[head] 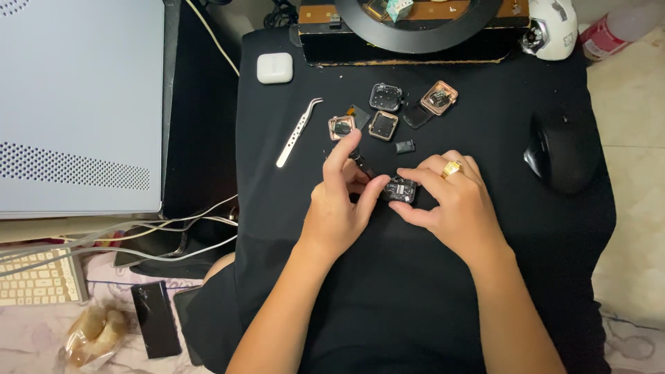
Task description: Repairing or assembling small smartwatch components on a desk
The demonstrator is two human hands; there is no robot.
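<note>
Both forearms come up from the bottom edge to the middle of the bench (291,277), which is draped in black cloth. Between the hands sits a small dark watch case (400,189), lying on the cloth. The right hand (454,204), with a gold ring (451,168), grasps it by its edges, thumb below and fingers (415,173) on top. The left hand (343,204) pinches a thin dark tool (361,165) whose tip meets the case, forefinger lifted. I'd judge the case light, rigid and fragile inside, slick at the rim, so the outer edges look like the place to hold. The cloth should stop slipping. Beyond lie more cases (385,111), some copper-coloured, with steel tweezers (298,131) and a white pod (274,68) to the left. A black mouse (561,152) sits to the right, a ring light (415,28) at the back, a grey box (80,104) and cables (138,235) at the left
</note>
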